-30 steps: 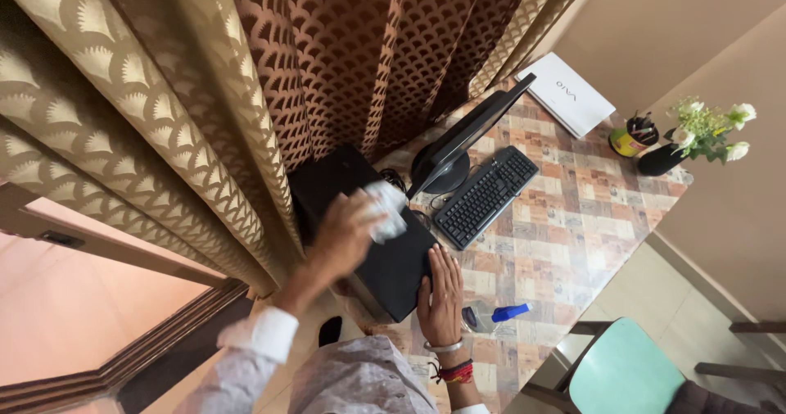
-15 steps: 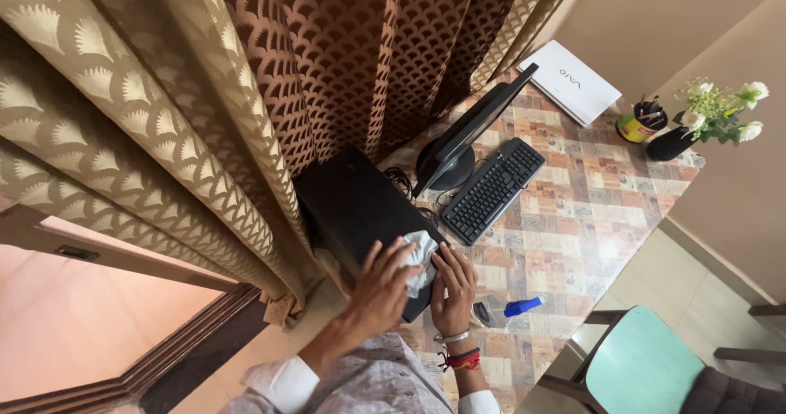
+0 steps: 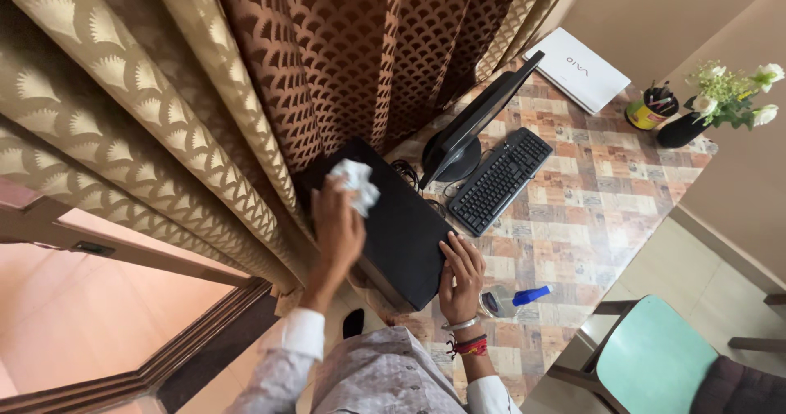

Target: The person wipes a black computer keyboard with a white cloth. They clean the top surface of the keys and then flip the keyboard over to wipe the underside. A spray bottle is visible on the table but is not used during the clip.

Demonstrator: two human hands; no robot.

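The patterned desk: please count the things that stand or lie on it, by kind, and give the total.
Computer equipment: 4 (black computer case, black monitor, black keyboard, white closed laptop)
Containers: 3 (yellow pen cup, dark vase with white flowers, clear spray bottle with blue nozzle)
Total: 7

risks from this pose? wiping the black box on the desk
1. The left hand presses a crumpled white cloth near the far end of the black box, beside the cables behind the monitor; a wide stroke might snag them.
2. The box's near corner sits close to the desk edge, steadied only by the right hand; a hard push could shift it.
3. The spray bottle lies by that wrist and could get knocked.
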